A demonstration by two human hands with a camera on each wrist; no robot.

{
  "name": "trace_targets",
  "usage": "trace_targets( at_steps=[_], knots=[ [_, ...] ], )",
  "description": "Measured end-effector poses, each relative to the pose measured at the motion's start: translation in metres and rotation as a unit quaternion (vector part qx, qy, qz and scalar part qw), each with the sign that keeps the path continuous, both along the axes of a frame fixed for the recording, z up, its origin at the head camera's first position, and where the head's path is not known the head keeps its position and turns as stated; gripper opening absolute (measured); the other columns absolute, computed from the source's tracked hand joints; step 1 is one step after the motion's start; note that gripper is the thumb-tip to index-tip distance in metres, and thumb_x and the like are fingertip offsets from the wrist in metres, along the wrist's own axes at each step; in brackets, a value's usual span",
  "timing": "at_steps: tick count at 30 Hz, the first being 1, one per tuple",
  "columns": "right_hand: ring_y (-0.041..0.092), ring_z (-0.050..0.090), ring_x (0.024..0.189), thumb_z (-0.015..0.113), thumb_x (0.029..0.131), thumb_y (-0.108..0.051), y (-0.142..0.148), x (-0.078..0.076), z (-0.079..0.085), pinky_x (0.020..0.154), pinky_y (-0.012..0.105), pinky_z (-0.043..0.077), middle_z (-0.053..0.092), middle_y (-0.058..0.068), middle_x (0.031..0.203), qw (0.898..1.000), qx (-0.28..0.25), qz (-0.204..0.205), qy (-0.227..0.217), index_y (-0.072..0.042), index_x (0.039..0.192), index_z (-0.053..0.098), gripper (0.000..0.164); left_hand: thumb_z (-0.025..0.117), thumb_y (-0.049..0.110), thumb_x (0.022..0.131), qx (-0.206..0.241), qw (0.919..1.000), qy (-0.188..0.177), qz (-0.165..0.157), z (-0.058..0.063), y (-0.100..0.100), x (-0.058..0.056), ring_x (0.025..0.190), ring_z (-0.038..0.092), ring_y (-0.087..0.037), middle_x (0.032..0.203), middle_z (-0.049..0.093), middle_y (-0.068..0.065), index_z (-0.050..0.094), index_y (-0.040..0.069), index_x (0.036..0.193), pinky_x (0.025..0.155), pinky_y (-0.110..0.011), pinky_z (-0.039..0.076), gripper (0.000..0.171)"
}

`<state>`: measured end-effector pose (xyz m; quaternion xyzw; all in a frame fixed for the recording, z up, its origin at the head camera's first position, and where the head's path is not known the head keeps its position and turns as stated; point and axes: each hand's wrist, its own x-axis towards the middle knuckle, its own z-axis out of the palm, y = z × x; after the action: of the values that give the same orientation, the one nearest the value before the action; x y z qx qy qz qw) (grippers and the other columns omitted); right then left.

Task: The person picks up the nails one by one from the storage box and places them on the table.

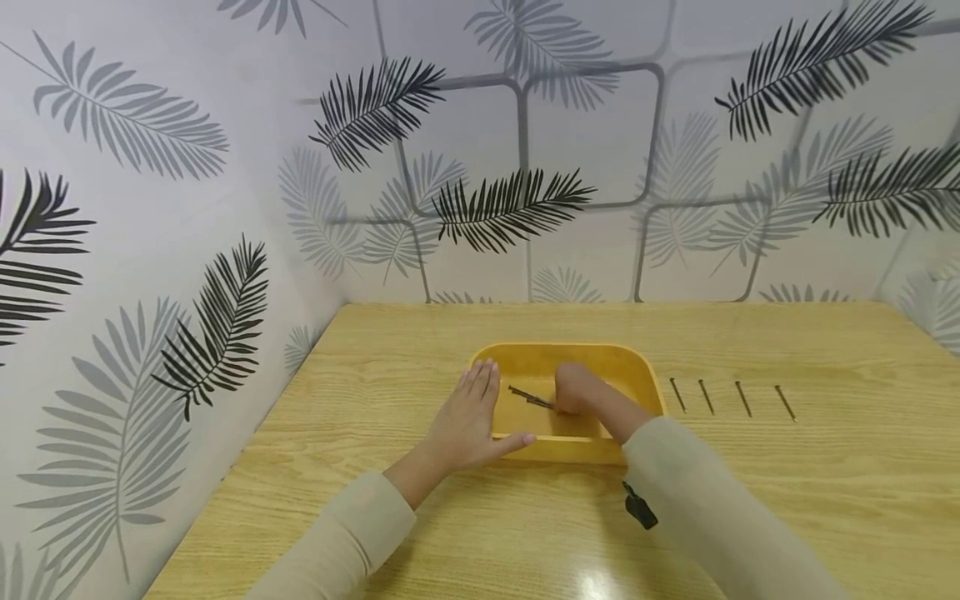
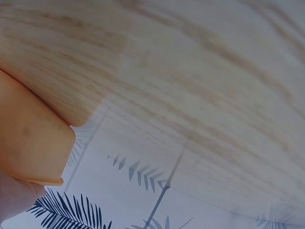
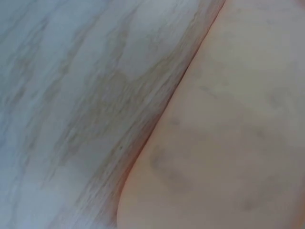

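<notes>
Thin dark metal nails (image 1: 532,398) in yellow rectangular tray (image 1: 570,451), beside right grip (image 1: 579,390), hold unclear; left grip (image 1: 468,418) spread, tray's left edge

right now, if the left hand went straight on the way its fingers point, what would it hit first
Most likely the far-left corner of the yellow tray, just ahead of the left hand. Its height is hard to judge; if it clears that, the patterned wall lies beyond.

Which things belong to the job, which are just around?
Likely job:
left hand
right hand
yellow tray
screw-like pieces inside
row of four similar pieces

Likely just around:
wooden table
patterned wall
dark item by right sleeve, unclear what
</notes>
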<state>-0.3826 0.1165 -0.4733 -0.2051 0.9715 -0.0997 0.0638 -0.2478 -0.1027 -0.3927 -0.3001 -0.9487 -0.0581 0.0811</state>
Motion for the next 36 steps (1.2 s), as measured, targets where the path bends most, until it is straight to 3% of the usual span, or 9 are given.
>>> trace_targets(
  at_steps=[4,7,10,15,20,22,27,33,36],
  knots=[
    [0.013,0.033,0.044,0.058,0.067,-0.01,0.013,-0.028,-0.036,0.041,0.027,0.031,0.037,-0.003,0.047,0.999,-0.015,0.028,0.03,-0.017,0.048,0.043,0.025,0.021,0.079,0.082,0.006,1.0,0.004,-0.004,-0.002,0.0,-0.001,0.142,0.016,-0.036,0.151,0.02,-0.025,0.02,-0.011,0.143,0.116,-0.044,0.018,0.109],
    [0.014,0.035,0.047,0.059,0.071,-0.009,0.015,-0.028,-0.033,0.044,0.029,0.033,0.041,-0.001,0.049,0.999,-0.026,0.024,0.003,-0.014,0.05,0.048,0.025,0.024,0.079,0.082,0.014,0.9999,0.006,-0.006,-0.002,0.0,-0.001,0.141,0.017,-0.037,0.15,0.021,-0.026,0.021,-0.012,0.142,0.116,-0.045,0.018,0.108],
    [0.014,0.036,0.049,0.059,0.075,-0.007,0.009,-0.006,-0.003,0.047,0.029,0.035,0.042,0.0,0.051,0.999,-0.029,-0.004,-0.039,-0.012,0.051,0.05,0.026,0.024,0.078,0.083,0.012,0.9999,0.008,-0.006,-0.002,0.0,0.0,0.142,0.017,-0.037,0.151,0.021,-0.026,0.021,-0.011,0.142,0.116,-0.044,0.018,0.108],
    [0.01,0.025,0.047,0.051,0.076,0.0,0.002,0.024,0.034,0.045,0.024,0.027,0.029,-0.005,0.049,0.998,-0.046,-0.013,-0.042,-0.015,0.047,0.04,0.035,0.013,0.082,0.079,-0.001,1.0,0.003,-0.001,0.0,0.001,0.0,0.142,0.015,-0.035,0.152,0.018,-0.025,0.018,-0.01,0.144,0.117,-0.043,0.017,0.113],
    [0.005,0.017,0.039,0.05,0.066,0.001,0.016,-0.001,0.005,0.038,0.02,0.019,0.023,-0.008,0.04,0.996,-0.085,0.005,0.008,-0.018,0.039,0.033,0.037,0.009,0.084,0.077,-0.001,1.0,-0.006,0.003,0.0,0.001,0.0,0.143,0.014,-0.035,0.152,0.017,-0.024,0.017,-0.01,0.144,0.117,-0.042,0.017,0.115],
    [0.001,0.01,0.037,0.047,0.059,-0.001,0.029,-0.025,-0.022,0.036,0.018,0.012,0.016,-0.014,0.037,0.991,-0.117,0.035,0.055,-0.022,0.037,0.028,0.036,0.009,0.083,0.077,-0.002,1.0,-0.007,0.004,0.0,0.001,0.0,0.143,0.014,-0.035,0.152,0.017,-0.024,0.017,-0.01,0.144,0.117,-0.042,0.017,0.115],
    [0.004,0.007,0.041,0.048,0.06,-0.005,0.044,-0.05,-0.043,0.038,0.021,0.01,0.014,-0.011,0.041,0.986,-0.119,0.043,0.105,-0.021,0.039,0.027,0.034,0.003,0.085,0.074,-0.003,1.0,-0.006,0.003,0.0,0.001,0.0,0.143,0.013,-0.035,0.152,0.017,-0.024,0.016,-0.01,0.144,0.117,-0.042,0.016,0.118],
    [0.004,0.007,0.043,0.049,0.068,-0.008,0.052,-0.043,-0.029,0.039,0.024,0.01,0.016,-0.012,0.043,0.985,-0.143,0.04,0.085,-0.022,0.041,0.03,0.036,0.013,0.083,0.079,-0.003,1.0,-0.008,0.003,0.001,0.001,0.001,0.143,0.013,-0.035,0.152,0.017,-0.024,0.017,-0.009,0.144,0.117,-0.042,0.016,0.113],
    [0.005,0.009,0.042,0.051,0.072,-0.011,0.054,-0.039,-0.021,0.04,0.024,0.012,0.019,-0.01,0.042,0.989,-0.132,0.005,0.066,-0.02,0.04,0.033,0.038,0.016,0.082,0.08,-0.001,1.0,-0.009,0.002,0.001,0.001,0.002,0.143,0.014,-0.035,0.152,0.017,-0.024,0.017,-0.01,0.144,0.117,-0.042,0.016,0.111]
  ],
)
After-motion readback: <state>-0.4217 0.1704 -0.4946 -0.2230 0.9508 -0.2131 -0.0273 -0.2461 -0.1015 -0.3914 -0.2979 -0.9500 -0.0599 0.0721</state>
